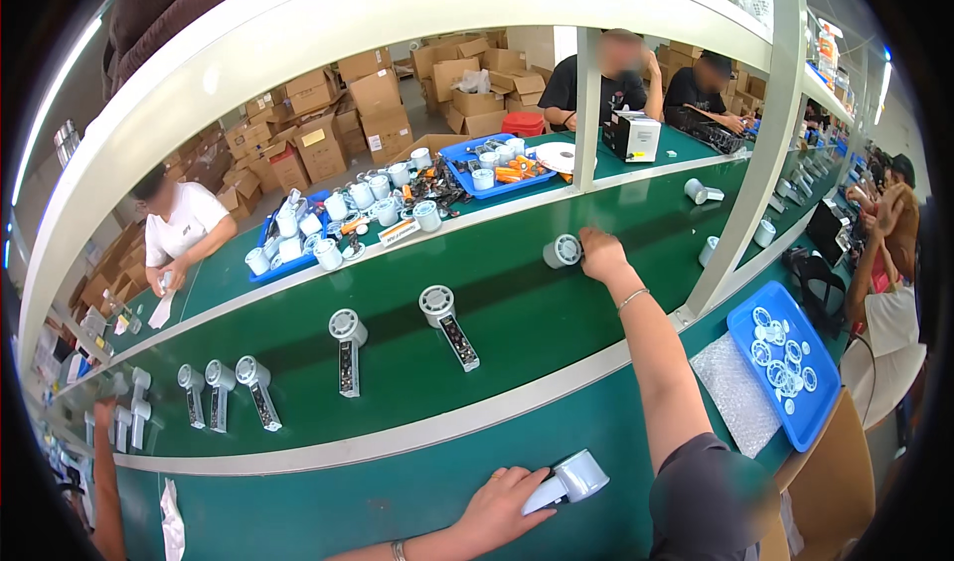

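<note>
This is a factory assembly hall: a long, flat green line (537, 303) edged with pale metal rails (328, 459) carries a row of matching light-grey, round-headed devices (346, 328) with long handles. Shallow blue plastic trays (815, 417) hold loose parts, people (189, 225) sit along both sides, and brown cardboard cartons (381, 106) are piled beyond.

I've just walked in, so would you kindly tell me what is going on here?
The person's left hand holds a white device at the near bench. The right hand is at a second device on the green belt, its grip unclear. More devices lie on the belt to the left; a blue tray of rings sits to the right.
</note>
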Available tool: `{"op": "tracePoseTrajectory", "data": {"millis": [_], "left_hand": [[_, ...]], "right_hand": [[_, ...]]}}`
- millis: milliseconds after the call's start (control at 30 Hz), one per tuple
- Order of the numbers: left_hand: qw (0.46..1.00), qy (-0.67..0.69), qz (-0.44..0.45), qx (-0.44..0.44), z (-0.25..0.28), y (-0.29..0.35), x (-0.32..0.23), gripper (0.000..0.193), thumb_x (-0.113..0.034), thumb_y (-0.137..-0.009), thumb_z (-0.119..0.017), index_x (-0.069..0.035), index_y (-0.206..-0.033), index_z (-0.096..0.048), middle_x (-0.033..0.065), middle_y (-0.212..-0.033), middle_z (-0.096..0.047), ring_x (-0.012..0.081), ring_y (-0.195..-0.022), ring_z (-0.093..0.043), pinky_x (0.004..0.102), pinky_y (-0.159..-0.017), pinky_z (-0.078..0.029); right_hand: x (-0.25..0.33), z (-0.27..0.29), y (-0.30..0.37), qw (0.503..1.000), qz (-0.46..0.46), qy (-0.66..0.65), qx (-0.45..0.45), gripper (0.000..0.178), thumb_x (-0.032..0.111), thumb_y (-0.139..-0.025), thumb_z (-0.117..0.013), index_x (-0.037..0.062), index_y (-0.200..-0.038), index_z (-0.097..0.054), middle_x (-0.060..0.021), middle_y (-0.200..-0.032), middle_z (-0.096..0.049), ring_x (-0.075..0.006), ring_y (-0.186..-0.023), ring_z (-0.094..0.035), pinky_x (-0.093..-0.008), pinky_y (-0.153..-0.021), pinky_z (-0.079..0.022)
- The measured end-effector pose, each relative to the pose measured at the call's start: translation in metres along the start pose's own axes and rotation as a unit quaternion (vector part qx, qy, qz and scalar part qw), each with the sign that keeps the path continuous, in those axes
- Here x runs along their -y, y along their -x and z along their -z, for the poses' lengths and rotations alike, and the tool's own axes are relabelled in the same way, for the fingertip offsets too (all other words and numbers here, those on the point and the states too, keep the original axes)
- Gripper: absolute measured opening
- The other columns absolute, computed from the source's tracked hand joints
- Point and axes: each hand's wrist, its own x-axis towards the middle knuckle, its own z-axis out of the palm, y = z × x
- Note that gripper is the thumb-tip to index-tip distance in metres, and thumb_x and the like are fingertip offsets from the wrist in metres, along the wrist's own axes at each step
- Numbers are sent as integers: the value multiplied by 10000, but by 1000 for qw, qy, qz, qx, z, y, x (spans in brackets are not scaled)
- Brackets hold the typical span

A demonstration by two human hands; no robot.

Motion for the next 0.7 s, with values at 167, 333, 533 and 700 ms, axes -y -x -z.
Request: {"op": "tracePoseTrajectory", "data": {"millis": [167,333,533,700], "left_hand": [[999,-50,-4,22,0,4,1,442,-275,-732,-709,-56,-1093,-577,103,-886,-557,294,-810,-548,378,-709,-486],[998,-57,-21,8,0,4,1,386,-257,-739,-700,-57,-1050,-590,96,-849,-562,283,-754,-564,356,-678,-493],[983,175,42,-24,3,3,15,342,-215,-832,-629,-27,-1099,-526,92,-849,-599,201,-702,-569,289,-640,-482],[812,543,199,-79,-4,-7,20,274,-163,-907,-543,-14,-1125,-471,39,-819,-571,70,-674,-513,216,-576,-445]], "right_hand": [[3,-2,8,993,39,99,-57,298,123,-708,-612,48,-991,-554,-103,-986,-567,-257,-980,-542,-419,-841,-454],[8,14,27,980,103,150,-83,353,236,-683,-686,45,-946,-546,-117,-964,-576,-280,-913,-574,-387,-742,-500],[38,34,105,970,-11,-241,-27,471,378,-724,-700,-3,-929,-513,-165,-759,-607,-277,-663,-605,-354,-623,-505],[71,79,197,768,-149,-576,237,402,392,-880,-548,-6,-920,-508,-67,-661,-535,-126,-519,-519,-270,-435,-445]]}}
